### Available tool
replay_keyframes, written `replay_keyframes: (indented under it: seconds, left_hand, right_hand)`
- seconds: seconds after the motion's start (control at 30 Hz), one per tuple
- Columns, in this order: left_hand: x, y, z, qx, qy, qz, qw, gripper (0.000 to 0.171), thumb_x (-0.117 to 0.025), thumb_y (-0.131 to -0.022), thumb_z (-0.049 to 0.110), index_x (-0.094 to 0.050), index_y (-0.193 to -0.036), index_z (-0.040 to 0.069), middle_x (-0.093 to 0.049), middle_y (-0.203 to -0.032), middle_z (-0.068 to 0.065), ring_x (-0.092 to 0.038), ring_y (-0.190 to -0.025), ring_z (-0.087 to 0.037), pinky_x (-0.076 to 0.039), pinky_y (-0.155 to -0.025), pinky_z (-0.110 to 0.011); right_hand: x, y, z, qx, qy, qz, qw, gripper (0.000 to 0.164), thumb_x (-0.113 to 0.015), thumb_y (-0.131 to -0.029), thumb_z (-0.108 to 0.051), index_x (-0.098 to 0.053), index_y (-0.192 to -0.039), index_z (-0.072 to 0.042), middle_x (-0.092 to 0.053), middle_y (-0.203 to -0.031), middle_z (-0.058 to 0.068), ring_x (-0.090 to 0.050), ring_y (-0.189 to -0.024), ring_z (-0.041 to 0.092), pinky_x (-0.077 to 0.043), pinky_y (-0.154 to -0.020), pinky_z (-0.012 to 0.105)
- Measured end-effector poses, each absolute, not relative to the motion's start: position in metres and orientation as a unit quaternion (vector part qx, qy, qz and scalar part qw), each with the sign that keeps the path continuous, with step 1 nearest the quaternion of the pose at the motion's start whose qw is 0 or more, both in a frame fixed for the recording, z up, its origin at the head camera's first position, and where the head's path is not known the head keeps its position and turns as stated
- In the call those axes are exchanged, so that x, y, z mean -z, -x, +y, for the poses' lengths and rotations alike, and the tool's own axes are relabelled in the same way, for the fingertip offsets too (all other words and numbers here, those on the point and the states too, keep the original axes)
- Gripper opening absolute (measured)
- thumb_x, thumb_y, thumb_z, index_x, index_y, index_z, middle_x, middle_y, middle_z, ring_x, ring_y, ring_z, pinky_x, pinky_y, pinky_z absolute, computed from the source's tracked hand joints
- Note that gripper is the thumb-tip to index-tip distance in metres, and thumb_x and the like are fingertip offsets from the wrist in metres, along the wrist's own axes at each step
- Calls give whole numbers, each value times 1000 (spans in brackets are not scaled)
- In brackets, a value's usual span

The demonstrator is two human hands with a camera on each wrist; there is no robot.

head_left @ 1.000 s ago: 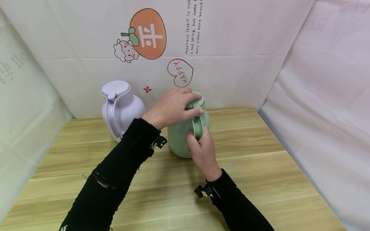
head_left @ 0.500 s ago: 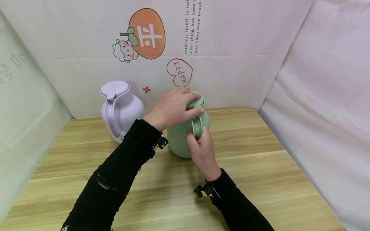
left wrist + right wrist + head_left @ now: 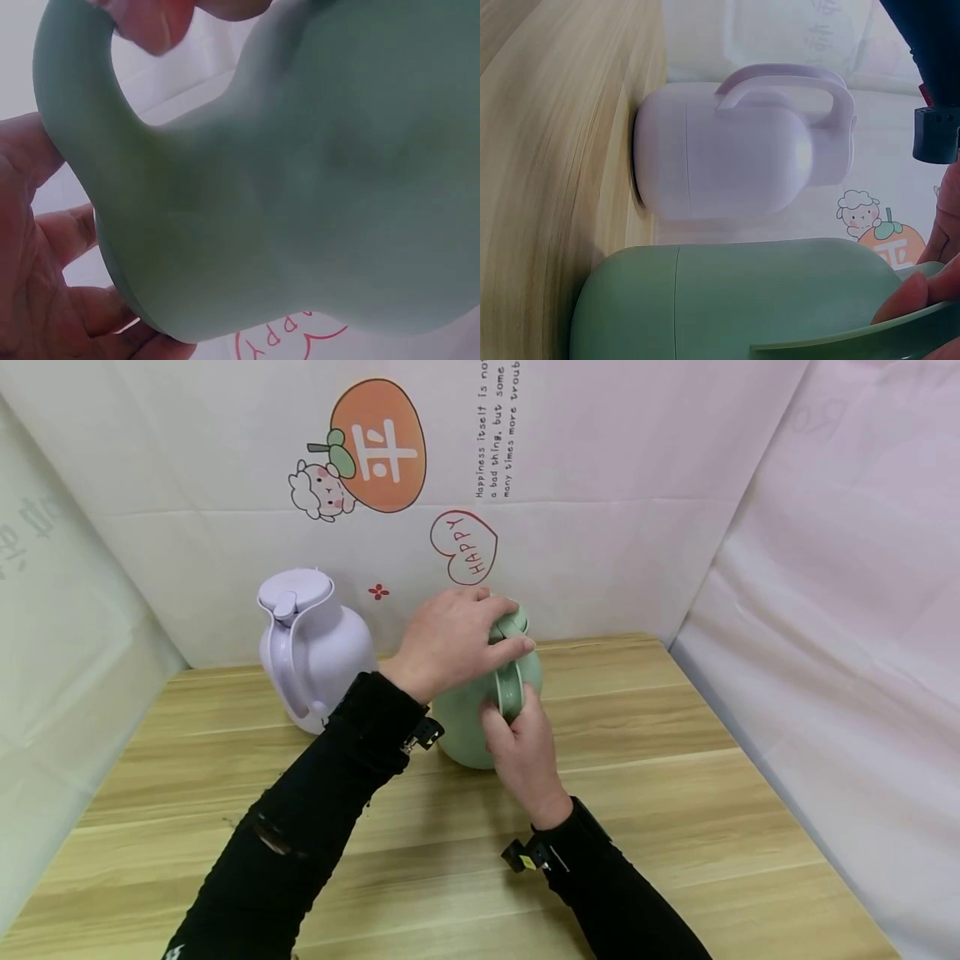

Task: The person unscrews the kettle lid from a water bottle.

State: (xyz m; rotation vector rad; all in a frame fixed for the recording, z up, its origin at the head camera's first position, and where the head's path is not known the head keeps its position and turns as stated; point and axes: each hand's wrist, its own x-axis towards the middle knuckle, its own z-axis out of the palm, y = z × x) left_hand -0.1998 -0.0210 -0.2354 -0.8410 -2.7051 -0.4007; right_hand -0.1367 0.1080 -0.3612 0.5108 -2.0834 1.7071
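A pale green thermos jug (image 3: 467, 731) stands upright on the wooden table, its handle (image 3: 509, 692) turned toward me. My left hand (image 3: 450, 635) grips the jug's lid (image 3: 513, 625) from above, fingers over the far side and thumb on the near side, just above the handle. Below it, my right hand (image 3: 525, 760) holds the handle, with the thumb on its left. The left wrist view has the left fingers (image 3: 105, 311) curving along the jug's top edge. Much of the lid is hidden under the left hand.
A lilac thermos jug (image 3: 326, 647) of the same kind stands to the left, behind my left forearm. White printed cloth (image 3: 600, 552) hangs behind the wooden table (image 3: 637, 735) and along both sides.
My left hand and forearm have shifted very slightly to the right over the lid. The right hand keeps its hold on the handle, and both jugs stay in place.
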Motion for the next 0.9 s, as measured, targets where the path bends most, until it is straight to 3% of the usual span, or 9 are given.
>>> replay_keyframes:
  seconds: [0.27,0.47,0.7,0.9]
  left_hand:
    - [236,197,-16,124,267,-944,151,55,-58,-97,66,-68,-133,25,-67,-123,-2,-61,-112,-22,-51,-90,-38]
    - [239,197,-16,140,269,-939,164,54,-60,-96,66,-69,-128,25,-67,-118,-3,-60,-107,-23,-50,-81,-37]
    - [239,200,-24,166,289,-932,145,55,-62,-98,61,-66,-139,25,-64,-136,-7,-57,-127,-29,-45,-106,-44]
    - [236,204,-31,163,326,-924,117,56,-56,-103,55,-61,-147,21,-58,-147,-12,-52,-138,-33,-37,-117,-47]
  right_hand:
    - [361,136,108,-611,-179,-745,198,23,-53,-103,-10,-44,-82,-12,-44,-54,2,-45,-46,20,-38,-49,31]
    - [361,138,108,-609,-188,-746,194,31,-51,-104,-10,-41,-75,-12,-40,-51,2,-42,-42,21,-36,-47,31]
    - [360,138,107,-615,-197,-740,190,37,-51,-103,-7,-38,-69,-13,-38,-49,2,-39,-40,21,-34,-44,31]
    - [360,138,107,-617,-202,-736,190,38,-51,-102,-6,-36,-67,-13,-38,-49,1,-38,-40,20,-34,-44,31]
